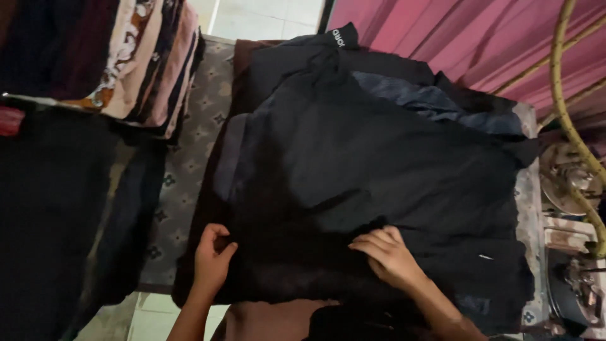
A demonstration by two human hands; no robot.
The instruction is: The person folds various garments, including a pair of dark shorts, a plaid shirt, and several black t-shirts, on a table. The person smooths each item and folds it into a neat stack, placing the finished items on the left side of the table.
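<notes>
Patterned grey cloth covers the board before you, with pink fabric behind and a stack of folded clothes at upper left. Spread across the board lies a black garment. Your left hand pinches its near edge, fingers curled shut on the fabric. Your right hand lies flat on it, fingers together.

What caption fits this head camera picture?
Left hand grips the dark cloth garment's edge; right hand presses flat on it.
</notes>
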